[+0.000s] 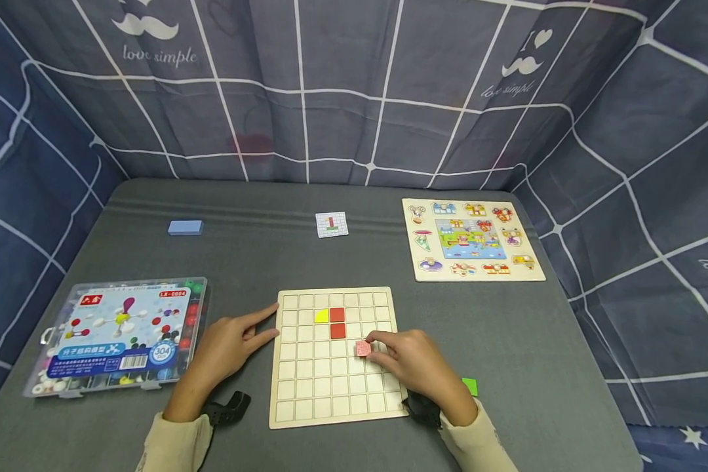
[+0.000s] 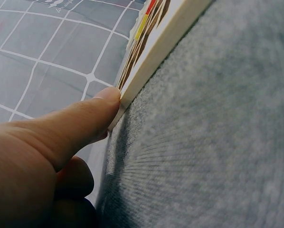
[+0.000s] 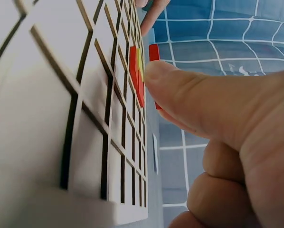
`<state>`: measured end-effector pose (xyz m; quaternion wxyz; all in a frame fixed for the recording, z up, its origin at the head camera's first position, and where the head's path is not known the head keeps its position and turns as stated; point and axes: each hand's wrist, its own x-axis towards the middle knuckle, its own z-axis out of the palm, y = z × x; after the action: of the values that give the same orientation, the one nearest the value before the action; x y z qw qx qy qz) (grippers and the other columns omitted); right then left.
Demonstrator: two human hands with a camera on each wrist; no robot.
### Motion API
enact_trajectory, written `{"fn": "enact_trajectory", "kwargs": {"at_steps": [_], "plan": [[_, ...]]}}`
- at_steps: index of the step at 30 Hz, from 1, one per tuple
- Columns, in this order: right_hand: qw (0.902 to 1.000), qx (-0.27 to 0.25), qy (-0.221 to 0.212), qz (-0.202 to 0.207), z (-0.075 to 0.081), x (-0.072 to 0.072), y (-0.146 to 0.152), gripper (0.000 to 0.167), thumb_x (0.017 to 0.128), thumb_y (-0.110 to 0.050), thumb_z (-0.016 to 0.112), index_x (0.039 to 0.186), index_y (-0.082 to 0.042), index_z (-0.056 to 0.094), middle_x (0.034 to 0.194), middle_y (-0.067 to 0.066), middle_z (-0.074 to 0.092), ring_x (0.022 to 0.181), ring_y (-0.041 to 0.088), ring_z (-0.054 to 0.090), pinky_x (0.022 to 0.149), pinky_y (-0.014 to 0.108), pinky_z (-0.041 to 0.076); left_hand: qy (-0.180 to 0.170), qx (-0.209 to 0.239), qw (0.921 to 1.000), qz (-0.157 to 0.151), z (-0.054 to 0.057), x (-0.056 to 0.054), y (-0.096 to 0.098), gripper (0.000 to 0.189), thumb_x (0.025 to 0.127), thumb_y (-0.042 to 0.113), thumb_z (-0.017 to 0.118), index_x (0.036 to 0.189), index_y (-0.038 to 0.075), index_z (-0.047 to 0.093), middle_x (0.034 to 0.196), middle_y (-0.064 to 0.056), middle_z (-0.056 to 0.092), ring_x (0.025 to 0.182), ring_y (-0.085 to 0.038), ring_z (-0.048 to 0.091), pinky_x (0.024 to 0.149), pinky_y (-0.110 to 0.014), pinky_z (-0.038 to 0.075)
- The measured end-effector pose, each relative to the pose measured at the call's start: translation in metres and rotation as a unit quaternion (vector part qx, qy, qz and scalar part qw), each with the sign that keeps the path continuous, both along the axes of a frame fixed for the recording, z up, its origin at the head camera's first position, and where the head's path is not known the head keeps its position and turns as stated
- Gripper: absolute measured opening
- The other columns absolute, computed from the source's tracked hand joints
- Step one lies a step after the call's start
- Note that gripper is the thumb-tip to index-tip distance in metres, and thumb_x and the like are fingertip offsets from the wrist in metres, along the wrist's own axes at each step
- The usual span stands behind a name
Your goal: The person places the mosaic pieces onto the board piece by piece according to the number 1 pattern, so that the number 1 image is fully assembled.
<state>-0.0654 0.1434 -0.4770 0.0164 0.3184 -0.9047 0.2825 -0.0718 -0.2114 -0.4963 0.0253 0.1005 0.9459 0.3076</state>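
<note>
A wooden grid board (image 1: 307, 387) lies in the middle of the table, with one yellow square tile (image 1: 321, 316) and two red square tiles (image 1: 337, 315) set in its cells. My left hand (image 1: 227, 344) touches the board's left edge with index finger and thumb stretched out. In the left wrist view the thumb (image 2: 92, 111) presses the board's side (image 2: 154, 54). Between thumb and index finger, my right hand (image 1: 415, 364) pinches another red square tile (image 1: 362, 348) above the board. The right wrist view shows this held tile (image 3: 154, 52) apart from the grid.
A green tile (image 1: 470, 386) lies by the right forearm. On the left sits a clear-lidded molecular model box (image 1: 124, 334). Farther back are a blue block (image 1: 185, 227), a small pattern card (image 1: 332, 224) and a wooden picture puzzle (image 1: 472, 239). Grid-patterned cloth (image 1: 342, 124) hangs behind the table.
</note>
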Motion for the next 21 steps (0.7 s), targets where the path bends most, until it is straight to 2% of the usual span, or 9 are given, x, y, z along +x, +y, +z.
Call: {"fn": "enact_trajectory", "kwargs": {"at_steps": [11, 21], "plan": [[0.9998, 0.018, 0.009, 0.007, 0.001, -0.002, -0.014, 0.02, 0.089, -0.028, 0.082, 0.107, -0.021, 0.077, 0.056, -0.022, 0.024, 0.053, -0.006, 0.019, 0.051, 0.019, 0.024, 0.007, -0.007, 0.9999, 0.005, 0.001, 0.001, -0.003, 0.054, 0.094, 0.041, 0.074, 0.144, 0.024, 0.062, 0.055, 0.008, 0.037, 0.048, -0.007, 0.026, 0.048, -0.027, 0.025], [0.9996, 0.014, 0.025, 0.008, -0.006, -0.003, -0.021, 0.02, 0.088, -0.027, 0.083, 0.106, -0.022, 0.077, 0.057, -0.021, 0.023, 0.053, -0.006, 0.019, 0.053, 0.019, 0.026, 0.009, -0.004, 0.9999, -0.007, -0.001, 0.001, -0.001, 0.054, 0.095, 0.041, 0.074, 0.144, 0.023, 0.062, 0.055, 0.009, 0.037, 0.048, -0.006, 0.025, 0.048, -0.026, 0.025]]}}
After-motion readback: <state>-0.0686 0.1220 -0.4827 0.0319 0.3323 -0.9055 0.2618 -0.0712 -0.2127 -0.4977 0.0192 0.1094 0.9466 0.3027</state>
